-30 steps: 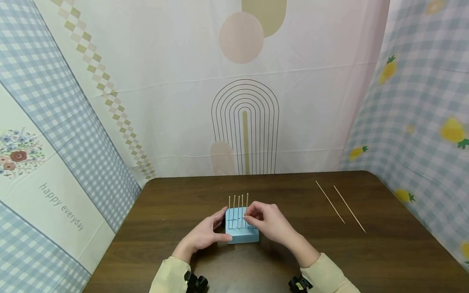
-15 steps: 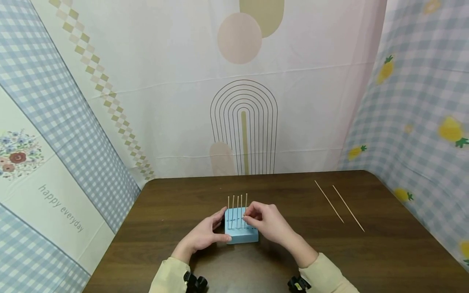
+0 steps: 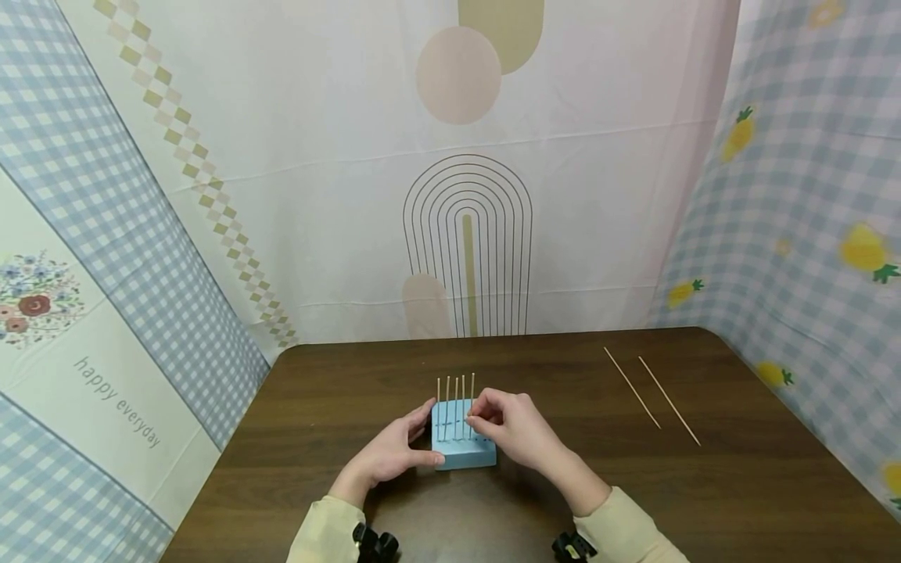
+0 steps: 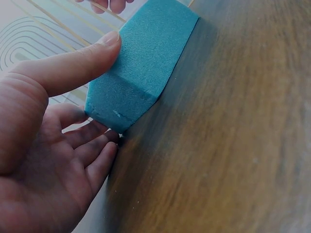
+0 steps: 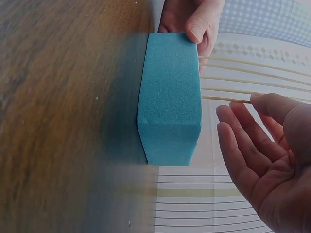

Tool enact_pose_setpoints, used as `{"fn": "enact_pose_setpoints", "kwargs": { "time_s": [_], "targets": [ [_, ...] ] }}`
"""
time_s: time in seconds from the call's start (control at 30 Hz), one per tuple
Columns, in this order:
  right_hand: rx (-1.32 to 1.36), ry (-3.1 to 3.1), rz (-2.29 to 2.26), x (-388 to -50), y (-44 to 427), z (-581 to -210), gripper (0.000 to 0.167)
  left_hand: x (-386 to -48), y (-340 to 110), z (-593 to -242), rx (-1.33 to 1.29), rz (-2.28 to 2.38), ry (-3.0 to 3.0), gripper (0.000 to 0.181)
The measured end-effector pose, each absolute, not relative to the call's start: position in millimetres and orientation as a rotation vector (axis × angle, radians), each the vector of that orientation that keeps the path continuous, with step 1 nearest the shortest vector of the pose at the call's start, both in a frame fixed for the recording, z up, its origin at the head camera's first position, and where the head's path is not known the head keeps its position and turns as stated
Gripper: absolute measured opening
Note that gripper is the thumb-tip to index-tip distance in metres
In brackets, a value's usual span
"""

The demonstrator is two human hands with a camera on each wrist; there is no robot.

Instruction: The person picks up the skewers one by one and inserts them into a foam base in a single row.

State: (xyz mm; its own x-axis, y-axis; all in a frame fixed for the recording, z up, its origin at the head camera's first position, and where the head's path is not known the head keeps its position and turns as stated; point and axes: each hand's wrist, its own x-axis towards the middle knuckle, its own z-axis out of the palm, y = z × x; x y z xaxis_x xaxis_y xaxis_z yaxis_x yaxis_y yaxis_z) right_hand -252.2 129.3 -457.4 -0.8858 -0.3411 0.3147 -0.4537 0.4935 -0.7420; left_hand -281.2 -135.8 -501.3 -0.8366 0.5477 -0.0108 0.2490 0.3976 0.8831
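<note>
A blue foam block [image 3: 466, 456] lies on the brown table, with several thin wooden sticks [image 3: 446, 399] standing upright in it. The left hand [image 3: 390, 451] grips the block's left side, its thumb on the near edge and fingers around the far side; the left wrist view shows this thumb against the blue block [image 4: 150, 48]. At the block's right, the right hand [image 3: 521, 426] pinches the rightmost stick [image 5: 226, 99] between thumb and index finger. In the right wrist view that stick meets the block's top face, while the hand's other fingers are loosely bent beside it.
Two loose wooden sticks [image 3: 633, 389] [image 3: 670, 401] lie slanted on the table [image 3: 746, 485] to the right of the hands. Patterned cloths hang behind the table and along both sides.
The view has shifted slightly. Both hands keep their places at the block, and the pinched stick shows no clear movement.
</note>
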Motion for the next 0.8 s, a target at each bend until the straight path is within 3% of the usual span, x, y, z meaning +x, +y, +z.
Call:
{"fn": "enact_pose_setpoints", "kwargs": {
  "time_s": [0.8],
  "targets": [
    [0.723,-2.663,1.282,-252.4,135.1,-453.4,0.014,-281.0,-135.7,-501.5,0.706,1.411,2.368,0.101]
  ]
}}
